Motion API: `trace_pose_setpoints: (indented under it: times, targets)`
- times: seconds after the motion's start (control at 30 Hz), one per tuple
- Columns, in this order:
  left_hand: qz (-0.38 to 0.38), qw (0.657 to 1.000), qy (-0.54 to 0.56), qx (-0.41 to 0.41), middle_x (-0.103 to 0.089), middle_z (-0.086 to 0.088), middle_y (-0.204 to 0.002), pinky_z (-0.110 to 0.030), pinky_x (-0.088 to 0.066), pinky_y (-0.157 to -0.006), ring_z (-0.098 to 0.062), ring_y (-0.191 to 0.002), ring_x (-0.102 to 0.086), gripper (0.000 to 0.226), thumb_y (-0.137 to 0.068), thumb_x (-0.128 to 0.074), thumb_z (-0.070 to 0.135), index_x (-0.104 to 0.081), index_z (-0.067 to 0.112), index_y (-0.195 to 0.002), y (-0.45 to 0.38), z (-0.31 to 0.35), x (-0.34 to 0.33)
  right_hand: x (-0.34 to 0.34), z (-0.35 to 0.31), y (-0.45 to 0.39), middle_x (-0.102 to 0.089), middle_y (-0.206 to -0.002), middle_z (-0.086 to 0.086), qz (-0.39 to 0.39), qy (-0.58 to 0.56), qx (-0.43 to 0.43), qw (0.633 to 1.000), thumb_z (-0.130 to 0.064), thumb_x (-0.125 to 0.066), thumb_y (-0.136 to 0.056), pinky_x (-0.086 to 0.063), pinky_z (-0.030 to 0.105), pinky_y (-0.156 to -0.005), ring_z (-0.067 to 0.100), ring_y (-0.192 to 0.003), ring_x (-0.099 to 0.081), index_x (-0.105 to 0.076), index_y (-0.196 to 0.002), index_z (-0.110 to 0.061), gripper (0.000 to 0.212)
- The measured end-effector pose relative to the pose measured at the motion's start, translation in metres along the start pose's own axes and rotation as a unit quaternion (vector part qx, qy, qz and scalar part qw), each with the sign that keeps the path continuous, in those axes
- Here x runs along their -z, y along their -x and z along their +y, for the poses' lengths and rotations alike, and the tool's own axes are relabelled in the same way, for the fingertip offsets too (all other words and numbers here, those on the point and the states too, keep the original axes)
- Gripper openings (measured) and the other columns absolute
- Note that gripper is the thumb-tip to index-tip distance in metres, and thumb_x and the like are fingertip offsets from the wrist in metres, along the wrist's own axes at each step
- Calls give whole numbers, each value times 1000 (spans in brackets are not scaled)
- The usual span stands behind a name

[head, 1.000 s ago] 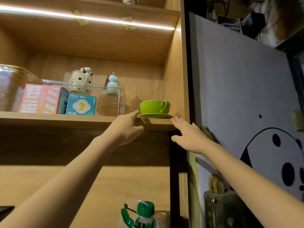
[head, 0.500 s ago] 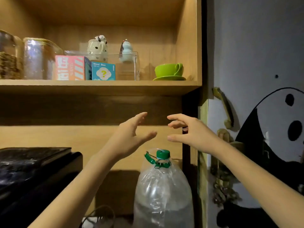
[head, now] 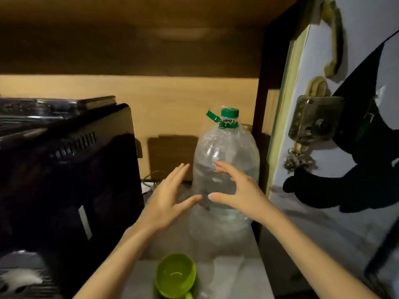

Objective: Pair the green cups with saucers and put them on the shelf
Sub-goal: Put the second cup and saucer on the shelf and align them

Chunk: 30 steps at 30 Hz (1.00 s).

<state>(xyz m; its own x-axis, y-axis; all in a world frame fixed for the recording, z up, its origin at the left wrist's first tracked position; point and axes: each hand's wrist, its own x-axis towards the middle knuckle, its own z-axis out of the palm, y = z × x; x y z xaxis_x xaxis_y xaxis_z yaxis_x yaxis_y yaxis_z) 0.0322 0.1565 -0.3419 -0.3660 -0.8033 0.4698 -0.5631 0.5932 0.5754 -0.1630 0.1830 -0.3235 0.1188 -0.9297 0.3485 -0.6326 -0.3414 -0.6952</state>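
Observation:
A green cup [head: 175,275] stands on a green saucer [head: 195,288] on the counter at the bottom of the head view, between my forearms. My left hand [head: 167,199] and my right hand [head: 236,194] hover above and behind it, both empty with fingers spread, thumbs almost touching. They are held in front of a large clear plastic bottle. The shelf that holds the other cup and saucer is out of view; only its wooden underside [head: 151,35] shows at the top.
A big clear bottle [head: 226,152] with a green cap stands just behind my hands. A black appliance [head: 64,169] fills the left. On the right is a door [head: 356,61] with a brass lock [head: 315,119] and a black-and-white panda picture.
My view has dropped from the shelf to the counter. Both hands came down from the shelf edge, empty, to in front of the bottle. A second green cup and saucer came into view.

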Motion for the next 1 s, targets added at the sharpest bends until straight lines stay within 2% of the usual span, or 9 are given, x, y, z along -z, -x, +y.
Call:
trace_pose_setpoints:
  times: [0.1, 0.23, 0.43, 0.53, 0.6, 0.67, 0.73, 0.9, 1.0]
  targets:
    - [-23, 996, 37, 80, -23, 13, -150, -22, -20, -111, 0, -137, -17, 77, -78, -61, 45, -22, 29, -143, 40, -33, -23, -34, 29, 18, -40, -143, -11, -48, 5, -45, 998, -42, -73, -72, -29, 22, -104, 4, -131, -33, -29, -142, -35, 83]
    - [-51, 979, 58, 191, -25, 3, -153, -19, -16, -110, -5, -138, -20, 71, -82, -59, 38, -25, 23, -142, 88, -74, -47, -81, 68, 39, -41, -144, -6, -105, -5, -101, 989, -46, -71, -72, -33, 31, -109, 10, -134, -35, -27, -144, -29, 86]
    - [-57, 926, 124, 353, -23, 2, -153, -30, -13, -112, -16, -142, -16, 56, -91, -44, 40, -25, 26, -142, 141, -117, -73, -146, 121, 66, -42, -145, 4, -162, -99, -207, 960, -33, -70, -78, -32, 24, -103, 15, -133, -40, -32, -142, -15, 77]
    - [-40, 897, 154, 413, -32, -2, -148, -32, -17, -112, -21, -139, -25, 46, -95, -37, 31, -33, 20, -139, 161, -136, -87, -172, 141, 75, -44, -143, 10, -167, -167, -275, 932, -25, -64, -84, -35, 29, -105, 19, -132, -42, -34, -141, -9, 66]
    - [-12, 862, 201, 464, -49, -8, -137, -39, -33, -106, -28, -127, -45, 37, -95, -38, 31, -46, 20, -129, 169, -146, -100, -185, 150, 74, -52, -133, 13, -145, -192, -321, 916, -21, -58, -89, -44, 26, -91, 19, -117, -54, -39, -137, -6, 54]
    - [17, 813, 244, 528, -65, -13, -101, -37, -49, -78, -28, -93, -61, 28, -94, -39, 34, -56, 18, -109, 169, -148, -108, -193, 154, 73, -62, -106, 10, -121, -220, -365, 896, -20, -51, -93, -47, 20, -62, 7, -74, -65, -47, -127, -5, 37]
    - [36, 773, 282, 568, -62, -11, -76, -32, -46, -60, -25, -70, -59, 27, -95, -37, 31, -54, 11, -94, 165, -152, -114, -196, 153, 70, -58, -81, 3, -112, -241, -401, 877, -20, -44, -96, -44, 16, -45, 1, -43, -59, -47, -118, -11, 24]
    - [18, 757, 292, 584, -65, -15, -77, -27, -54, -47, -25, -65, -65, 26, -94, -37, 25, -57, 9, -96, 156, -161, -124, -199, 148, 68, -58, -87, 15, -130, -280, -458, 833, -24, -38, -98, -52, 25, -44, 21, -55, -59, -41, -107, -17, 12]
    - [-5, 767, 256, 589, -64, -16, -76, -24, -55, -44, -25, -64, -65, 17, -92, -42, 17, -56, 11, -86, 150, -167, -126, -208, 151, 65, -54, -73, 12, -150, -252, -460, 838, -16, -38, -98, -52, 26, -39, 11, -33, -57, -47, -101, -9, 12]
